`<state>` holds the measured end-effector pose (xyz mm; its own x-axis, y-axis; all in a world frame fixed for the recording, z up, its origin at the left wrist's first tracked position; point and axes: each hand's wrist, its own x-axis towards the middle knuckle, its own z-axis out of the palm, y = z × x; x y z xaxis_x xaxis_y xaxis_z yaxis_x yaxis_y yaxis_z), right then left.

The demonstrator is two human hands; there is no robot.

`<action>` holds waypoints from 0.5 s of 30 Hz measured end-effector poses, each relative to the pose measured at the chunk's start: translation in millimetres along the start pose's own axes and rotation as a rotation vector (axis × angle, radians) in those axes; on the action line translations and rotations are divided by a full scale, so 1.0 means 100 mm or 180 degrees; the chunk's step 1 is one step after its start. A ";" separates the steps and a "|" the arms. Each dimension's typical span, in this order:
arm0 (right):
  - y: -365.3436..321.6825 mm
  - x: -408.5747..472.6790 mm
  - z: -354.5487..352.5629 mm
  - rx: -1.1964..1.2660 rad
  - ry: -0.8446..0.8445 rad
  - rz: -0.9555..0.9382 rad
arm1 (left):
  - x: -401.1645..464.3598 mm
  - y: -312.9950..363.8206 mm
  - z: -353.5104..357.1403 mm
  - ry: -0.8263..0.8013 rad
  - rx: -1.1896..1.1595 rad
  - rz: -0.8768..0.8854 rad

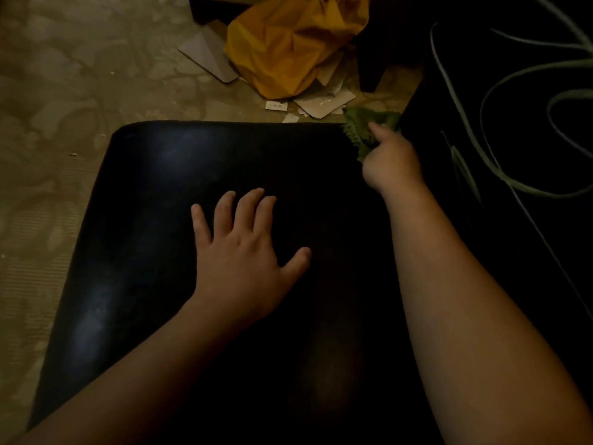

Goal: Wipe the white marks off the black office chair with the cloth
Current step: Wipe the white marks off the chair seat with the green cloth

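One black chair seat (154, 239) fills your view, faint pale smears on its left side. One yellow bag (288, 49) lies on the floor beyond. Your left hand (240, 255) rests flat, fingers spread; your right hand (393, 162) grips one green cloth (359, 133) at the seat's far right corner.

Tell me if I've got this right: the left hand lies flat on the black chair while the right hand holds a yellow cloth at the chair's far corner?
Nearly. The cloth is green, not yellow; the yellow thing is a bag on the floor beyond. The head view shows the rest as you said: left hand flat on the black chair, right hand gripping the cloth at the far corner.
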<state>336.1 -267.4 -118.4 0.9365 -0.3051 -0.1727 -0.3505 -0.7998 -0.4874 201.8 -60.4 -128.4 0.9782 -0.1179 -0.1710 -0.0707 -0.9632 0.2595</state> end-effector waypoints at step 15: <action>0.66 -1.52 -0.06 0.0227 0.0316 0.0291 | 0.12 0.33 0.06 -0.0254 -0.0104 -0.0001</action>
<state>170.7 -277.5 -119.0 0.8938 -0.4275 -0.1355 -0.4294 -0.7286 -0.5337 210.3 -95.3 -128.0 0.9594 -0.1378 -0.2461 -0.0628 -0.9550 0.2900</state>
